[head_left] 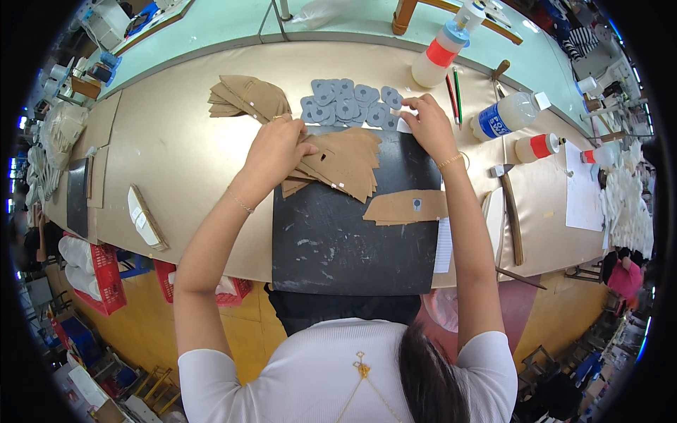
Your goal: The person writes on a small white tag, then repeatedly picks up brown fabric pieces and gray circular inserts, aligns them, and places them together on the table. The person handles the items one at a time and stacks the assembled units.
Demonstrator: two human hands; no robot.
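My left hand (276, 146) grips the left end of a fanned stack of brown cut pieces (345, 161), its thumb on top. A small dark slot shows in the uppermost piece. My right hand (430, 127) is at the right edge of a spread of grey-blue patches (347, 107) with dark round marks. Its thumb and forefinger are apart beside the end patches, and I see nothing between them. On the black board (345, 254) lies a single brown piece (388, 207) with a small grey-blue patch on it. Another fanned brown stack (250, 97) lies beyond my left hand.
Right of my right arm are a hammer (512, 218), a clear bottle with a blue label (508, 116), a red-banded bottle (536, 147) and two pencils (455, 95). A larger red-banded bottle (431, 63) stands behind. Pale shaped pieces (146, 218) lie at left.
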